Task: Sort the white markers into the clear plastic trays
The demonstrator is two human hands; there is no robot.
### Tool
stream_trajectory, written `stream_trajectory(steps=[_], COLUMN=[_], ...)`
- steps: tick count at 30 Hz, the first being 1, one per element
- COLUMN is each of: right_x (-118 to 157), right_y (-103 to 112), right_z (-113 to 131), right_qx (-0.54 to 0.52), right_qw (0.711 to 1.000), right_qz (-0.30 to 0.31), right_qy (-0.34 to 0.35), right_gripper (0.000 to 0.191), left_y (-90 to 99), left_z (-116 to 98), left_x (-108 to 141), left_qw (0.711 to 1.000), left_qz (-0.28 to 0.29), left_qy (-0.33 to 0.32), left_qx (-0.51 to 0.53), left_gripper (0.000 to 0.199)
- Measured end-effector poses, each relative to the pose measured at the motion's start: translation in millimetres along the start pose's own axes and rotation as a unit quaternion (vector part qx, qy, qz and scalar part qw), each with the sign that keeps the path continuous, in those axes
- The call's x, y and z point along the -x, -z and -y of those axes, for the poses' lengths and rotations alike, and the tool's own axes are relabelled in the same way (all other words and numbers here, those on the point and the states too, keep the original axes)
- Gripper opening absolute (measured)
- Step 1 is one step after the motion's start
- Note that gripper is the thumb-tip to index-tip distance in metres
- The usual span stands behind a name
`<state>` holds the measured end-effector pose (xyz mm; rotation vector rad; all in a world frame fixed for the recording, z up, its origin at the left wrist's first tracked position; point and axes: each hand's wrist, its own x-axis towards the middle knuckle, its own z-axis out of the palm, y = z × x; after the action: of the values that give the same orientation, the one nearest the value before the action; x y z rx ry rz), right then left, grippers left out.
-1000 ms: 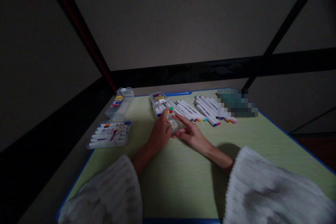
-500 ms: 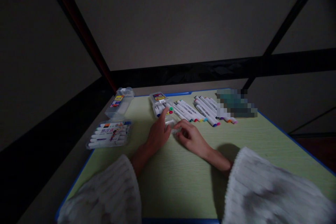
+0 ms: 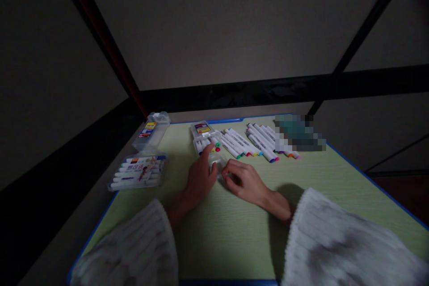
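Note:
A small clear plastic case [image 3: 202, 129] with a yellow and dark label stands open at the centre, several markers [image 3: 203, 145] with coloured ends inside it. Its clear front part [image 3: 217, 161] lies between my hands. My left hand [image 3: 201, 170] rests at the case's left side, index finger stretched up to the marker ends, thumb apart. At the right edge of the clear part is my right hand [image 3: 244, 179], thumb and index finger pinched together; whatever is between them is too small to make out.
Loose white markers [image 3: 238, 142] lie right of the case, with a second group [image 3: 264, 140] farther right. A blurred green item [image 3: 298, 132] is at the back right. On the left are an open clear case [image 3: 151, 136] and a filled marker case [image 3: 138, 172].
My right hand has drawn slightly down, its thumb and index finger now closer together. My left index finger sits a little lower. The view has shifted slightly.

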<state>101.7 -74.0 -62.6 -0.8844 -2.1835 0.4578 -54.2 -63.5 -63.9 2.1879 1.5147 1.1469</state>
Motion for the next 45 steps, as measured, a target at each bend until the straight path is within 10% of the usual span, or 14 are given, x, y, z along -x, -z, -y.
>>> stream_trajectory(steps=[45], right_x=[-0.3], right_y=[2.9], right_z=[-0.6], right_qx=[0.018], right_qw=[0.998], right_qz=[0.018], right_qy=[0.055], right_gripper=[0.014], left_y=[5.6], left_z=[-3.4], left_x=[-2.3], left_qw=[0.997], left_qz=[0.040], left_qy=[-0.053], left_qx=[-0.028], left_gripper=[0.055])
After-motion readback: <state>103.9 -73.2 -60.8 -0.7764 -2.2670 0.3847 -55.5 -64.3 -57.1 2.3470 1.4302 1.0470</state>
